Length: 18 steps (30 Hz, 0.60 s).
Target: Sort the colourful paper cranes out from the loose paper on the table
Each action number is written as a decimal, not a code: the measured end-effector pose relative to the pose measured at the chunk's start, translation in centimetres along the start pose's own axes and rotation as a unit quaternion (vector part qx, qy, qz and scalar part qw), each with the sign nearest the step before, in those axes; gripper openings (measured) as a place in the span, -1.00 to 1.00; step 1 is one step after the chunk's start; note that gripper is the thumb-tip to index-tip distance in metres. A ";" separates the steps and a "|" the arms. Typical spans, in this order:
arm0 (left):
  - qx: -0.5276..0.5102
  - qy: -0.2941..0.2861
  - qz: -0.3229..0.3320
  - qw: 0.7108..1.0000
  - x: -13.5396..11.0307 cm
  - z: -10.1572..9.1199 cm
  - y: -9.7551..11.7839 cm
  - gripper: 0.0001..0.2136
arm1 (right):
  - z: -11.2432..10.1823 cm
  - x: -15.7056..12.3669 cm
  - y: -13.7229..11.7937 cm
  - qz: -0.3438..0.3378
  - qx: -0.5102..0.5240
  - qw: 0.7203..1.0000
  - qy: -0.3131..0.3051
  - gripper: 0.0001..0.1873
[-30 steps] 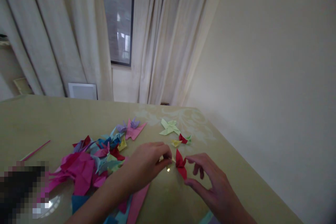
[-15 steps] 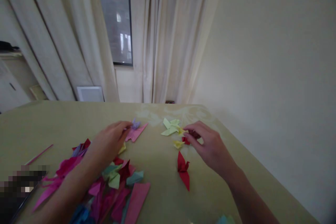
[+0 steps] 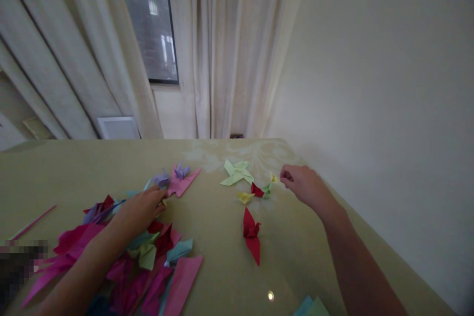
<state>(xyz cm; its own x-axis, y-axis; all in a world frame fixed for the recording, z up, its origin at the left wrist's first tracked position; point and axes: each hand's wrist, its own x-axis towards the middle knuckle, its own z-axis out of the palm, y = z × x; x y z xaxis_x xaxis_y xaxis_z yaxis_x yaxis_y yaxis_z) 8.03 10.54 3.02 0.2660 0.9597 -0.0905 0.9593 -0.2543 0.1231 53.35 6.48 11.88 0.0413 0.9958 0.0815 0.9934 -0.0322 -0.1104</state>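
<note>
My right hand (image 3: pixel 304 187) pinches a small yellow origami piece (image 3: pixel 274 177) by its edge. Left of it lie a pale green pinwheel-shaped origami (image 3: pixel 237 173), a red folded piece (image 3: pixel 256 190), a small green one (image 3: pixel 266 190) and another yellow one (image 3: pixel 245 198). A red paper crane (image 3: pixel 252 230) with spread wings rests nearer to me. My left hand (image 3: pixel 148 202) is closed at the pile's far edge, its fingers around a small yellow folded paper (image 3: pixel 164 202), partly hidden. Just beyond it are two purple origami pieces (image 3: pixel 181 171) and a pink folded paper (image 3: pixel 183 183).
A heap of pink, red, green and blue folded papers (image 3: pixel 159 276) spreads under and beside my left forearm. A thin pink stick (image 3: pixel 35 220) lies at far left. Blue and green papers (image 3: pixel 311 307) show at the bottom edge. A wall (image 3: pixel 388 108) borders the table's right side.
My right hand has moved right with the yellow piece, uncovering the red and green ones. The left hand has drawn back toward the small yellow paper. The view has shifted slightly.
</note>
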 end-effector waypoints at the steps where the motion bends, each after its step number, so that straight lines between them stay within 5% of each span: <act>1: -0.010 -0.001 0.005 1.000 0.1 0.1 -0.1 -0.73 | 0.2 0.2 0.1 0.016 -0.018 1.000 -0.010 -0.85; 6: -0.030 -0.027 0.044 0.998 0.4 -0.1 0.0 -0.71 | 1.5 0.7 0.0 0.084 -0.104 0.990 -0.042 -0.75; 13: -0.062 0.010 0.063 0.996 0.2 -1.1 1.1 -0.80 | 2.4 0.9 -0.5 0.089 -0.108 0.986 -0.089 -0.81; 18: -0.154 0.053 0.106 0.981 -0.4 -2.1 3.3 -0.90 | -0.4 -1.3 -3.9 -0.009 0.012 1.000 0.002 -0.85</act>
<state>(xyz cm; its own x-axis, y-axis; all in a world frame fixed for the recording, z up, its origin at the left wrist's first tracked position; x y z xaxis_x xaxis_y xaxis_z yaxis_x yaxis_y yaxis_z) 10.85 9.59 5.49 0.4290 0.9006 0.0695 0.8055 -0.4163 0.4218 49.45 5.32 12.57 0.0234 0.9958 0.0885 0.9911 -0.0115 -0.1327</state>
